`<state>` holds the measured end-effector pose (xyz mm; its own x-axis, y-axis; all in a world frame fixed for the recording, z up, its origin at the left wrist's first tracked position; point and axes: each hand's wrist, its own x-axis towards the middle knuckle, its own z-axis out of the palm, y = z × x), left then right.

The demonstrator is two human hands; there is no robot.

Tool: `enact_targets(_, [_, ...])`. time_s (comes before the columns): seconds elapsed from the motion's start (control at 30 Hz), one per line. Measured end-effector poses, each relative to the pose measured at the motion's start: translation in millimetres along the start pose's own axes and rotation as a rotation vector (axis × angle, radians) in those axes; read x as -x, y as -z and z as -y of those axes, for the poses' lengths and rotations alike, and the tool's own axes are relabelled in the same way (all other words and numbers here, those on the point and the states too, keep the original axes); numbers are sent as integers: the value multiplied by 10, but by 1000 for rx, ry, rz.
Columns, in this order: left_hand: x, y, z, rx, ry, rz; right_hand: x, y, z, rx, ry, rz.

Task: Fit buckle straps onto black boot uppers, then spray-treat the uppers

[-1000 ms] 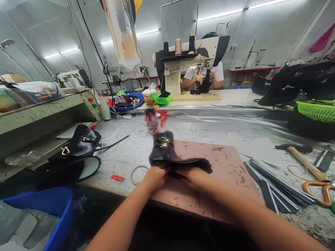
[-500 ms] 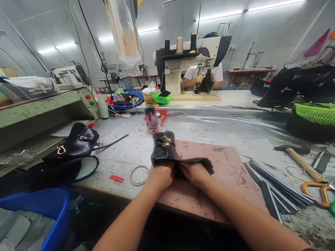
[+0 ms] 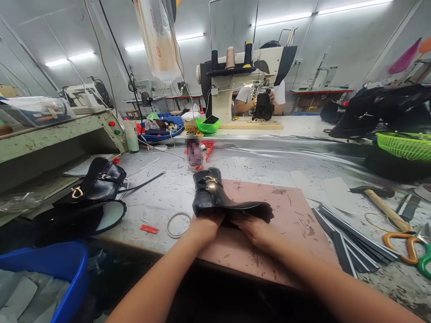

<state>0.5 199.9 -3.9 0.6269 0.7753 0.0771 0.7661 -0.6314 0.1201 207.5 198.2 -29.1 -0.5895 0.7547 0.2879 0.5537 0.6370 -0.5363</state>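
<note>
A black leather boot upper [image 3: 208,193] with a strap and gold buckle lies over the near left part of the pink board [image 3: 286,202]. My left hand [image 3: 207,226] grips its lower left edge from below, fingers hidden under the leather. At the opening of the flared part, my right hand [image 3: 254,229] has its fingers tucked beneath the edge and holds it, the fingertips out of sight. To the left, another black boot upper [image 3: 104,177] with a gold buckle rests near more black pieces [image 3: 74,224].
A grey tape ring [image 3: 178,225] and a red strip [image 3: 149,229] lie left of the board. On the right are dark strips [image 3: 357,242], scissors [image 3: 412,251] and a hammer [image 3: 384,204]. Behind the sewing machine [image 3: 224,101] sits a co-worker [image 3: 244,98]. A blue bin [image 3: 76,273] stands lower left.
My right hand's fingers have slid further under the leather, and the flared part has lifted slightly. The co-worker's black piece at the machine has turned. The view has shifted a little.
</note>
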Motion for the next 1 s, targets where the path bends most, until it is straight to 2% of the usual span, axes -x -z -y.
enact_targets(0.13, [94, 30, 83, 42, -76, 65, 148, 76, 92, 0, 30, 142])
enact_targets(0.27, [111, 124, 49, -10, -117, 148, 371, 344, 190, -81, 23, 239])
enact_targets(0.33, [64, 161, -33, -49, -126, 157, 475, 467, 217, -147, -52, 170])
enact_targets(0.43, [-20, 166, -179, -46, -91, 155, 514, 495, 210, -111, -166, -140])
enact_targets(0.5, [-41, 145, -237, -21, -53, 153, 440, 402, 188, -7, -114, -246])
enact_targets(0.6, [4, 115, -229, 25, -32, 145, 271, 212, 160, 166, 122, -198])
enact_targets(0.67, [44, 117, -200, 51, -29, 137, 202, 138, 134, 265, 213, -179])
enact_targets(0.77, [18, 134, -230, 35, 15, 123, 217, 135, 68, 331, 198, -172])
enact_targets(0.87, [-127, 117, -372, 0, 77, 116, 272, 165, -9, 348, 171, -160])
enact_targets(1.0, [-292, 44, -522, 48, 71, 110, 229, 123, -60, 386, 191, -130])
